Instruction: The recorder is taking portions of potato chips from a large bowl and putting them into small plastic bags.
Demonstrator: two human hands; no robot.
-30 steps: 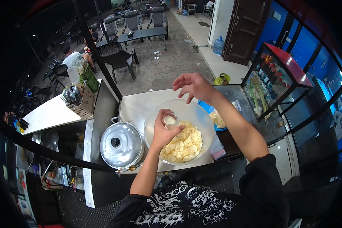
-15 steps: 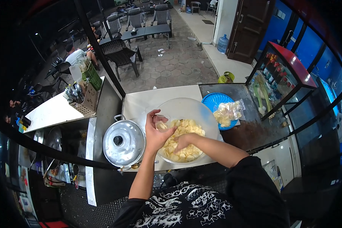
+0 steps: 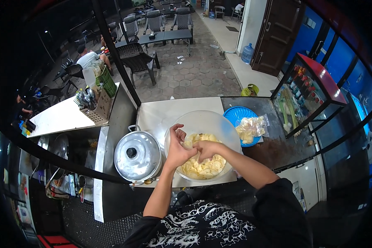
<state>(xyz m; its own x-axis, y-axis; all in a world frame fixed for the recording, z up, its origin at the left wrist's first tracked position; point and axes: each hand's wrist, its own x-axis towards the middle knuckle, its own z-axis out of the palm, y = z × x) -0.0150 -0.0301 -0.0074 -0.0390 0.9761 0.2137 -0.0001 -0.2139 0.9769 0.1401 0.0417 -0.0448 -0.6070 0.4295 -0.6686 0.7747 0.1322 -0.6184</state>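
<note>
A large clear bowl (image 3: pixel 219 124) holds pale yellow chips (image 3: pixel 204 167) on the white counter (image 3: pixel 161 113). My left hand (image 3: pixel 177 149) is over the bowl's left side, its fingers curled around what looks like a small pale cup. My right hand (image 3: pixel 206 151) lies right beside it on the chips, fingers bent down into them. What its fingers grasp is hidden.
A steel pot with a lid (image 3: pixel 137 155) stands left of the bowl. A blue plate (image 3: pixel 235 113) with a bag of chips (image 3: pixel 250 128) sits to the right, and beyond it a glass display case with a red top (image 3: pixel 314 91). A utensil basket (image 3: pixel 93 105) is far left.
My right hand came back from beyond the bowl and dropped into the chips beside my left hand. My left hand stayed over the bowl's left side.
</note>
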